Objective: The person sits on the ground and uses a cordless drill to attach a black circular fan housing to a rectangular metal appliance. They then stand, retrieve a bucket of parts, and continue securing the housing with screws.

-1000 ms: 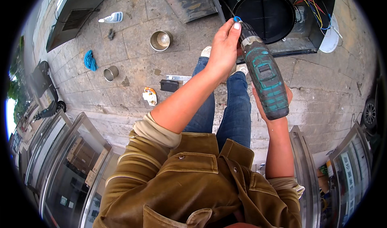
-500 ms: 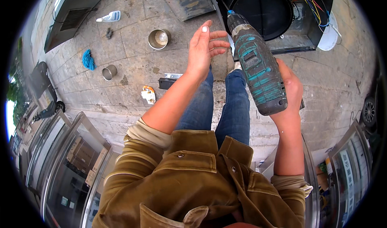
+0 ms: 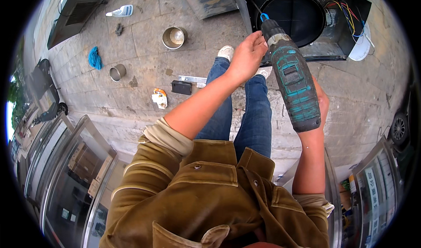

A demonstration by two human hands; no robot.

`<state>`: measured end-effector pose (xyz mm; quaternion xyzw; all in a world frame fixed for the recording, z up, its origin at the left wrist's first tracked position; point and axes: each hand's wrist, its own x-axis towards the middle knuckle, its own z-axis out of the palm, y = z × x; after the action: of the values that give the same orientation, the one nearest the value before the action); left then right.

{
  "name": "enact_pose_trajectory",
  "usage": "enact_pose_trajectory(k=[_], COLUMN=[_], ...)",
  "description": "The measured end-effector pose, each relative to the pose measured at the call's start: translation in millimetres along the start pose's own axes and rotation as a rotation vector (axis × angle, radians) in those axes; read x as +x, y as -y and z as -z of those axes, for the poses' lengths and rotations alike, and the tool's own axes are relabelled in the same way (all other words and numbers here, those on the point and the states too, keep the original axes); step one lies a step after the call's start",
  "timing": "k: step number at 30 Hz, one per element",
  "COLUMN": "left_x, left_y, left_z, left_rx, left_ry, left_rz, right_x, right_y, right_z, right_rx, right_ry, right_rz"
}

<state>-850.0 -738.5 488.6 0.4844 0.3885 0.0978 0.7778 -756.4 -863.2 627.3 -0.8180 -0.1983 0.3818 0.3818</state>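
My right hand [image 3: 322, 101] is wrapped round the handle of a worn black and teal cordless drill [image 3: 294, 81], mostly hidden beneath the tool's body. The drill points away from me, and a blue loop-shaped piece [image 3: 264, 17] shows at its tip. Close beside the chuck is my left hand [image 3: 247, 58], its fingers curled together; whether they pinch something or touch the chuck is hidden. Beyond the drill lies an open dark metal housing [image 3: 322, 53] with a round black opening [image 3: 298, 17] and loose coloured wires [image 3: 348, 17].
On the paving to the left are two metal cups [image 3: 174, 38] [image 3: 117, 72], a blue cloth [image 3: 94, 58], a white spray bottle [image 3: 120, 11], a black box [image 3: 181, 87] and a crumpled packet [image 3: 159, 99]. A grey metal cabinet [image 3: 76, 17] stands far left. Glass-panelled frames [image 3: 76, 169] flank me.
My left hand has moved right to the drill's chuck, its spread fingers now curled in. The drill has shifted slightly right and nearer me. The view has shifted a little.
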Motion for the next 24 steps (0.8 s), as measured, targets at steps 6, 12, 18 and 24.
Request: enact_pose_trajectory(k=[6,12,18,24], left_x=[-3,5,11,3], left_y=[-5,16,40,32], left_z=[-42,-49,-63,-54], left_rx=[0.081,-0.116,-0.281,-0.172], left_ry=[-0.089,-0.149,-0.244,-0.377], left_rz=[-0.001,0.235,0.341,0.449], right_x=[2,3,6,13], right_y=[-4,-9,-2,-3], right_z=[3,16,19,15], right_rx=[-0.16,-0.19,-0.329,-0.115], right_ry=[-0.017,0.033,0.099,-0.02], right_rz=[0.075,0.107,0.122,0.171])
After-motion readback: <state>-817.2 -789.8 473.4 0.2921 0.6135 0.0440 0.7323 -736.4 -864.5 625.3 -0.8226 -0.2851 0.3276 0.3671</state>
